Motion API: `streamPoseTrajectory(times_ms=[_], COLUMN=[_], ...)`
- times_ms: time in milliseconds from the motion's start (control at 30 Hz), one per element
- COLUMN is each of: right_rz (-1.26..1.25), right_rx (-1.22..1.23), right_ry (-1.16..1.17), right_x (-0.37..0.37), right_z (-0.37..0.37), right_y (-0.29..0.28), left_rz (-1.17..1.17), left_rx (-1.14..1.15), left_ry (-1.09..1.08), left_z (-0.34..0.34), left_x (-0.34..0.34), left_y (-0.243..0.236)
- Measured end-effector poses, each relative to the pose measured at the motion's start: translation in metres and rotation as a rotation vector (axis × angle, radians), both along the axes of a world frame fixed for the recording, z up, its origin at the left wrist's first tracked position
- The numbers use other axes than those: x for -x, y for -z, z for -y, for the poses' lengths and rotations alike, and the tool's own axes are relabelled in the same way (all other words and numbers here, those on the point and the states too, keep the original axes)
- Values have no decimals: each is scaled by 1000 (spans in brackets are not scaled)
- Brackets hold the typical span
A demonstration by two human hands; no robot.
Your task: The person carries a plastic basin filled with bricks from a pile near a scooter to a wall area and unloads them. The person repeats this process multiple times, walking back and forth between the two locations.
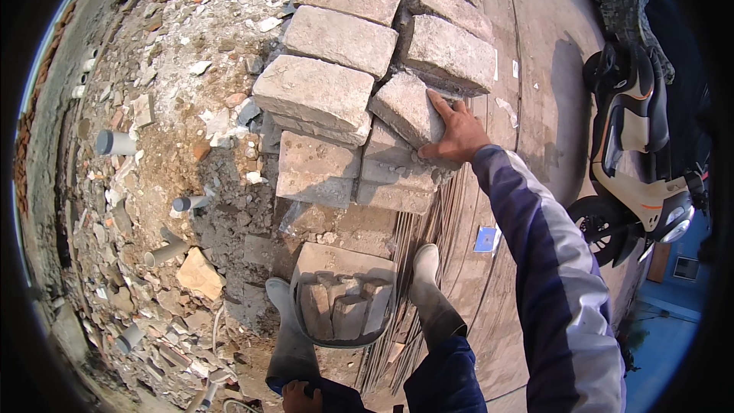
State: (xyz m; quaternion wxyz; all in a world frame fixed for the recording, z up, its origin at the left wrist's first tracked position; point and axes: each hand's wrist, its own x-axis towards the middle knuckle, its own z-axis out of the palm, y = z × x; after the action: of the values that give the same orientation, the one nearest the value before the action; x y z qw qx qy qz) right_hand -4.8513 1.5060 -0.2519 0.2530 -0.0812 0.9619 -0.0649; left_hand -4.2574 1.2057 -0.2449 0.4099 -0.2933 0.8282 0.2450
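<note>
My right hand [459, 134] reaches forward to a pale block [407, 109] that sits askew on the stack. Its thumb is on the near end and its fingers are on the far side, gripping the block. Rows of grey-brown blocks [340, 38] are stacked beyond and to the left of it. My left hand [301, 398] is low in the view by my left knee, partly cut off, fingers laid on the dark trouser leg. Between my boots stands a tub [344, 257] holding several brick pieces [348, 313].
Thin metal rods [413, 260] run along the ground beside my right boot [425, 264]. Rubble [145, 206] with upright pipe stubs [116, 143] covers the left side. A parked scooter [631, 138] stands at the right. A small blue packet [485, 239] lies on the paving.
</note>
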Motion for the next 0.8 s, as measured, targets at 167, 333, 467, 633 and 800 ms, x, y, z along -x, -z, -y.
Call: streamPoseTrajectory(times_ms=[167,333,467,633,800], right_rz=[357,536,548,528,429], right_rx=[950,1061,1172,946,633], right_ry=[691,1052,1094,1156,1029], right_x=[-80,-234,-359,-484,-563], right_z=[-14,-31,-13,26,71], right_y=[-6,13,77,153,213], left_rz=[-55,-51,-7,28,43], left_rx=[-20,-12,-21,-32,-28], left_ry=[46,16,26,18,12], left_z=[6,6,5,4,-9], left_x=[-6,-13,-10,-15,-27], left_y=[10,14,13,20,26])
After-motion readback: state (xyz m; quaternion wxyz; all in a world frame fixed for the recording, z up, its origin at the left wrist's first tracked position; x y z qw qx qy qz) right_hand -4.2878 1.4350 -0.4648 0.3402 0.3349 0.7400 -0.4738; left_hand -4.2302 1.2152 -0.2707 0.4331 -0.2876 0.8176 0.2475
